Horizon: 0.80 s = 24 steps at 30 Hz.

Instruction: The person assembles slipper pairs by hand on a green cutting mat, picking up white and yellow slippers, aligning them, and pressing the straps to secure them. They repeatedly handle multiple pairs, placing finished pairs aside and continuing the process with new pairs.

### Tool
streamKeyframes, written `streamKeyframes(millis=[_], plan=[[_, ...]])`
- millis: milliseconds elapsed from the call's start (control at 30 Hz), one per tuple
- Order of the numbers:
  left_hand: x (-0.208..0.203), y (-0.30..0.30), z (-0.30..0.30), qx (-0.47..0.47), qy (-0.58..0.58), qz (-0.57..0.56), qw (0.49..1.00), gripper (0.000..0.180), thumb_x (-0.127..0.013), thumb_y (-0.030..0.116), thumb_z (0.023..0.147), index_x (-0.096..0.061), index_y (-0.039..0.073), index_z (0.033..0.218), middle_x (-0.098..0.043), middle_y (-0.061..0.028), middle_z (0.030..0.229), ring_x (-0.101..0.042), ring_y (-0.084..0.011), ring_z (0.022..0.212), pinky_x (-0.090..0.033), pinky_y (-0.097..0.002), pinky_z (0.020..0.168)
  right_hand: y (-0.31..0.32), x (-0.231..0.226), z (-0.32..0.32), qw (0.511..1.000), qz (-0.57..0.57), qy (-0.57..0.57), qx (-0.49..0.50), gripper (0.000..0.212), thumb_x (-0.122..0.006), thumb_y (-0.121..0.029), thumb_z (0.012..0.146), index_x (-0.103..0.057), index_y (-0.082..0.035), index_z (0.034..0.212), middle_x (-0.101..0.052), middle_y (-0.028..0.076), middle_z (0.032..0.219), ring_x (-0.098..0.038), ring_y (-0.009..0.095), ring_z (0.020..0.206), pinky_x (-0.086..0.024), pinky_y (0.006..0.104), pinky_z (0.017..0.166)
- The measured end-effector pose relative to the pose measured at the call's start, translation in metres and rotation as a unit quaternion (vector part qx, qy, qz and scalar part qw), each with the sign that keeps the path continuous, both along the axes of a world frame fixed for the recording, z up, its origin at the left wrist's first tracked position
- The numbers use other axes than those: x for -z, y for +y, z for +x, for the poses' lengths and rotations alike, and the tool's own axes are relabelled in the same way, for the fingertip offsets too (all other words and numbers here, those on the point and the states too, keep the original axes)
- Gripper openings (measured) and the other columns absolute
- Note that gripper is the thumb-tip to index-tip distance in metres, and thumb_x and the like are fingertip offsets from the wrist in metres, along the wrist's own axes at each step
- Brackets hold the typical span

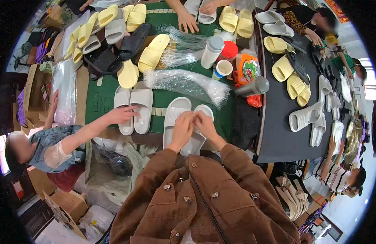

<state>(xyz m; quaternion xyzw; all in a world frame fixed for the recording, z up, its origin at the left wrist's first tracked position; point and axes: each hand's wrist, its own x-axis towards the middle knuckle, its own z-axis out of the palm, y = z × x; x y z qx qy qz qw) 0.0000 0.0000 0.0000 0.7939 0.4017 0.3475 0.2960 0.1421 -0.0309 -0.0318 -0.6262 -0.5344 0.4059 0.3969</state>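
Note:
A pair of light grey slide slippers lies on the green table right in front of me: the left slipper (176,106) and the right slipper (203,108). Over their straps, my left hand (183,129) and my right hand (206,126) meet with fingertips pinched together. Whatever is between the fingers is too small or hidden to make out. Just beyond lies a bundle of thin clear plastic strands (188,84). Left of my hands is a second grey slipper pair (141,118), touched by a co-worker's hand (123,114).
Yellow slippers (154,53) and black slippers (102,61) crowd the far left. A white tumbler (212,52), a paper cup (224,68) and a grey bottle (253,86) stand to the right. Another person's hand (188,21) is across the table. A dark table (277,138) holds more slippers.

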Motion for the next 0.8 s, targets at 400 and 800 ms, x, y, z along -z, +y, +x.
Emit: streamKeyframes(millis=[400, 800], plan=[[0.05, 0.016, 0.014, 0.076, -0.022, -0.205, 0.976, 0.022, -0.058, 0.003, 0.081, -0.055, 0.002, 0.102, -0.059, -0.0181, 0.091, -0.06, -0.0353, 0.083, -0.048, -0.0395, 0.071, -0.006, 0.018, 0.014, 0.977, -0.107, 0.147, 0.11, 0.014, -0.053, -0.011, 0.09, -0.056, 0.002, 0.094, -0.065, 0.008, 0.08, -0.063, 0.012, 0.072, -0.052, 0.0268, 0.065], [0.049, 0.021, 0.007, 0.047, -0.057, -0.276, 0.958, 0.011, -0.06, 0.004, 0.083, -0.063, -0.001, 0.091, -0.061, -0.0102, 0.079, -0.06, -0.0167, 0.063, -0.047, -0.028, 0.055, -0.013, 0.01, 0.015, 0.967, -0.109, 0.212, 0.091, 0.022, -0.055, -0.012, 0.09, -0.058, 0.003, 0.105, -0.067, 0.01, 0.094, -0.064, 0.013, 0.082, -0.052, 0.0267, 0.074]])
